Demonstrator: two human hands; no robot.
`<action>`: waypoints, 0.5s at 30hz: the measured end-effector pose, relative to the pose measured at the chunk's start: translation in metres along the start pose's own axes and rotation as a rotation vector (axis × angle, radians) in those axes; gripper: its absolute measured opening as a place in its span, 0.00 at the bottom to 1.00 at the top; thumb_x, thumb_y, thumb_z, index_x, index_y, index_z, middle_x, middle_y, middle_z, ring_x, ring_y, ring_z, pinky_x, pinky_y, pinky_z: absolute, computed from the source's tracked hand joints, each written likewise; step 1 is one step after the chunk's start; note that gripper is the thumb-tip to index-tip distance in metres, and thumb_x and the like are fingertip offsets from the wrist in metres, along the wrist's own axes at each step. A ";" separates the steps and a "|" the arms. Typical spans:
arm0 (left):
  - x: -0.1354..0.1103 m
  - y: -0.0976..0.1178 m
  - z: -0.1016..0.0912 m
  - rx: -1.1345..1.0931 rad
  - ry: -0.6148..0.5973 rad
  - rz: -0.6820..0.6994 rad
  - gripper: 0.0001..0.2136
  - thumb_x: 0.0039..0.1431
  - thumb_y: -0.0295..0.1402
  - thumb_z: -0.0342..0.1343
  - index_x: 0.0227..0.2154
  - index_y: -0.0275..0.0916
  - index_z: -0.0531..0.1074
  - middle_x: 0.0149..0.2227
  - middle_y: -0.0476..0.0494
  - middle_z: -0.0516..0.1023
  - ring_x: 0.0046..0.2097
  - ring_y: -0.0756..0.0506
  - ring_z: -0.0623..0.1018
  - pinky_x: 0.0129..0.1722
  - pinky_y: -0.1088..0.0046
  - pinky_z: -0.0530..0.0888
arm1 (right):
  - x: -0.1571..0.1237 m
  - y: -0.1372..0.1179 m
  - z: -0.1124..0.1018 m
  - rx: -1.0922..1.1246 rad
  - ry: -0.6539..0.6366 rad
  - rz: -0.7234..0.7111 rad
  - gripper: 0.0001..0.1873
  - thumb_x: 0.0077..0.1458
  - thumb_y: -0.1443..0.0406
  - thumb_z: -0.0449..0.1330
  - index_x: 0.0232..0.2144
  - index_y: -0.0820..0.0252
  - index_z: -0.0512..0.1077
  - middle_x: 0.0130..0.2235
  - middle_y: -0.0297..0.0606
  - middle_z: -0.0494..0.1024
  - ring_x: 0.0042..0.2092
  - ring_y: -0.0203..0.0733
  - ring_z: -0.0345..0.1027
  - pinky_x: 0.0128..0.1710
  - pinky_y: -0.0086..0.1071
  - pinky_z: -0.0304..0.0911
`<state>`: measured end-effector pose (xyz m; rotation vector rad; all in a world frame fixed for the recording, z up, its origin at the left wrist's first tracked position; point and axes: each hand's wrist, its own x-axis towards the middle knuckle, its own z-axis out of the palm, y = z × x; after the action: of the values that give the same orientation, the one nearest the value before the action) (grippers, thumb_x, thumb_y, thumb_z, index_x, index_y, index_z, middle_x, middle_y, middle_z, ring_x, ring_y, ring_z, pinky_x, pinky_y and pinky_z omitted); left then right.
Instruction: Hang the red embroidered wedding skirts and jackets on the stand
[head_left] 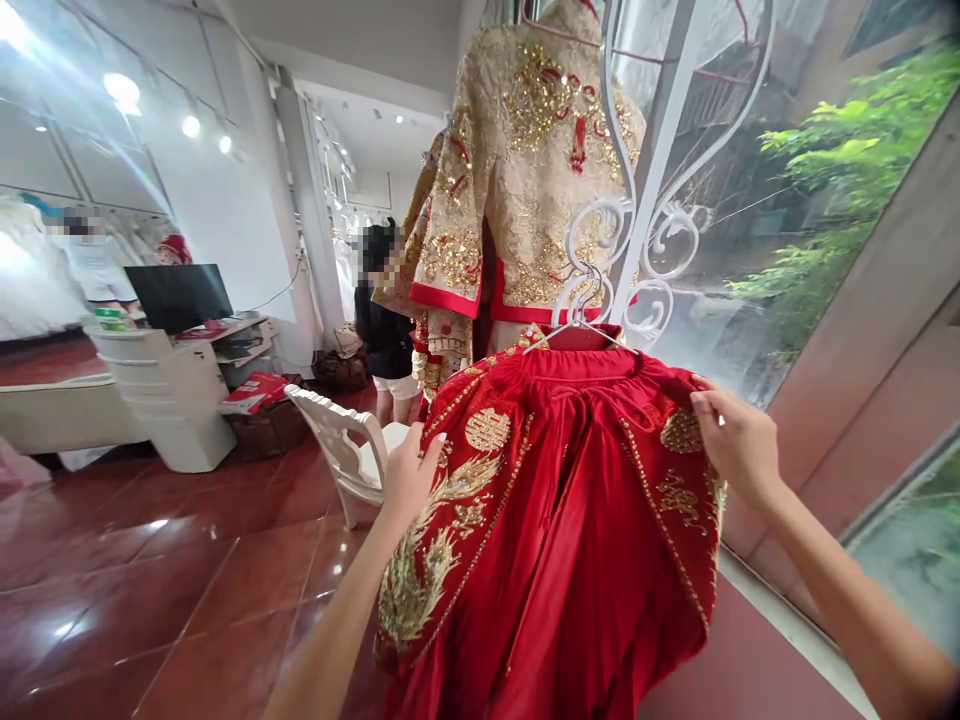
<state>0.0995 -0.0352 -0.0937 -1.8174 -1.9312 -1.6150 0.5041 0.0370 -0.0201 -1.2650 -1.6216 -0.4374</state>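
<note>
In front of me a red skirt [570, 480] with gold embroidered panels hangs from a white hanger [577, 325] on a curled white metal rack [641, 150]. My left hand [411, 465] grips the edge of its left panel, thumb on top and fingers mostly behind the cloth. At the opposite side my right hand [735, 435] pinches the upper right edge of the skirt between thumb and fingers. Both sides are held spread outward. Above and behind it hangs a gold sequined jacket [525, 160] with red trim and a red tassel.
A white chair [345, 450] stands left of the skirt, with a person in black [382, 310] beyond it. Further left are a white desk [161, 400] with a monitor [180, 298], and another person [94, 255]. A large window [810, 200] fills the right side.
</note>
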 end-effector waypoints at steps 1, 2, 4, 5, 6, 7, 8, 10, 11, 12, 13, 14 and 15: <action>-0.004 -0.004 0.003 -0.036 0.005 -0.032 0.14 0.59 0.44 0.44 0.33 0.39 0.67 0.29 0.47 0.74 0.29 0.46 0.72 0.31 0.73 0.66 | 0.002 0.006 -0.001 0.067 0.026 0.043 0.20 0.59 0.55 0.45 0.35 0.58 0.74 0.45 0.44 0.76 0.41 0.50 0.71 0.39 0.40 0.63; -0.009 -0.007 0.005 -0.066 0.010 -0.063 0.15 0.58 0.45 0.45 0.34 0.39 0.68 0.31 0.46 0.75 0.32 0.46 0.73 0.32 0.72 0.67 | 0.004 0.012 -0.001 0.143 0.051 0.094 0.20 0.58 0.54 0.46 0.35 0.58 0.74 0.42 0.45 0.77 0.40 0.48 0.70 0.39 0.39 0.62; -0.020 -0.012 0.007 -0.113 -0.007 -0.107 0.16 0.56 0.46 0.47 0.36 0.39 0.69 0.35 0.45 0.76 0.37 0.44 0.75 0.36 0.71 0.69 | 0.005 0.022 0.004 0.315 0.030 0.206 0.20 0.56 0.52 0.49 0.38 0.58 0.72 0.38 0.44 0.77 0.37 0.44 0.69 0.37 0.36 0.63; -0.024 -0.014 0.006 -0.135 -0.029 -0.119 0.17 0.55 0.47 0.48 0.37 0.38 0.69 0.36 0.44 0.77 0.38 0.43 0.75 0.37 0.70 0.69 | 0.006 0.026 0.007 0.398 -0.011 0.257 0.20 0.54 0.51 0.50 0.40 0.58 0.71 0.36 0.42 0.76 0.35 0.42 0.68 0.34 0.35 0.63; -0.027 -0.014 0.004 -0.149 -0.045 -0.131 0.17 0.55 0.47 0.48 0.37 0.38 0.70 0.35 0.44 0.77 0.37 0.43 0.75 0.36 0.70 0.69 | 0.006 0.028 0.010 0.469 -0.043 0.305 0.21 0.52 0.50 0.52 0.41 0.58 0.69 0.33 0.39 0.75 0.32 0.40 0.67 0.31 0.34 0.62; -0.028 -0.013 0.001 -0.150 -0.042 -0.143 0.17 0.55 0.47 0.49 0.36 0.37 0.70 0.33 0.44 0.77 0.35 0.43 0.75 0.34 0.71 0.69 | 0.006 0.029 0.011 0.529 -0.064 0.345 0.22 0.51 0.48 0.53 0.40 0.57 0.68 0.31 0.36 0.73 0.29 0.38 0.65 0.28 0.32 0.61; -0.027 -0.012 -0.004 -0.140 -0.014 -0.150 0.17 0.54 0.47 0.49 0.34 0.36 0.71 0.30 0.45 0.76 0.32 0.44 0.74 0.31 0.72 0.69 | 0.006 0.029 0.012 0.566 -0.066 0.369 0.22 0.51 0.47 0.52 0.38 0.57 0.67 0.28 0.33 0.71 0.26 0.37 0.62 0.26 0.30 0.60; -0.017 -0.008 -0.017 -0.111 0.108 -0.136 0.17 0.55 0.46 0.49 0.28 0.36 0.70 0.24 0.48 0.72 0.27 0.47 0.70 0.27 0.74 0.65 | 0.006 0.026 0.008 0.546 -0.049 0.351 0.22 0.50 0.45 0.51 0.27 0.58 0.65 0.23 0.30 0.66 0.24 0.34 0.57 0.24 0.28 0.56; -0.010 -0.006 -0.024 -0.095 0.176 -0.120 0.17 0.55 0.46 0.49 0.25 0.36 0.69 0.22 0.49 0.69 0.25 0.48 0.68 0.25 0.75 0.64 | 0.005 0.024 0.004 0.511 -0.045 0.318 0.23 0.51 0.45 0.50 0.22 0.58 0.62 0.21 0.30 0.63 0.24 0.34 0.55 0.23 0.28 0.55; -0.001 -0.006 -0.030 -0.082 0.229 -0.103 0.17 0.55 0.46 0.48 0.23 0.36 0.68 0.20 0.51 0.67 0.24 0.49 0.66 0.24 0.75 0.62 | 0.002 0.023 0.001 0.482 -0.045 0.288 0.24 0.51 0.45 0.50 0.19 0.58 0.59 0.20 0.30 0.61 0.23 0.34 0.54 0.23 0.28 0.55; 0.007 -0.006 -0.036 -0.075 0.257 -0.087 0.17 0.55 0.46 0.48 0.21 0.36 0.67 0.19 0.51 0.65 0.24 0.49 0.65 0.24 0.75 0.61 | -0.002 0.022 -0.002 0.473 -0.044 0.279 0.25 0.52 0.45 0.50 0.17 0.58 0.57 0.20 0.30 0.60 0.23 0.34 0.53 0.23 0.28 0.54; 0.015 -0.008 -0.041 -0.070 0.261 -0.076 0.17 0.55 0.46 0.48 0.21 0.37 0.67 0.19 0.52 0.64 0.24 0.49 0.65 0.24 0.75 0.61 | -0.007 0.023 -0.003 0.496 -0.045 0.306 0.25 0.51 0.45 0.51 0.17 0.58 0.58 0.19 0.30 0.60 0.23 0.34 0.53 0.22 0.29 0.54; 0.021 -0.011 -0.044 -0.061 0.239 -0.072 0.17 0.55 0.46 0.48 0.21 0.37 0.68 0.20 0.52 0.65 0.25 0.49 0.65 0.25 0.75 0.62 | -0.013 0.024 -0.002 0.558 -0.069 0.361 0.24 0.51 0.45 0.51 0.18 0.58 0.59 0.19 0.30 0.61 0.22 0.35 0.54 0.22 0.29 0.55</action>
<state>0.0586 -0.0474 -0.0676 -1.5076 -1.8811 -1.8357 0.5255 0.0381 -0.0371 -1.1078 -1.3932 0.2713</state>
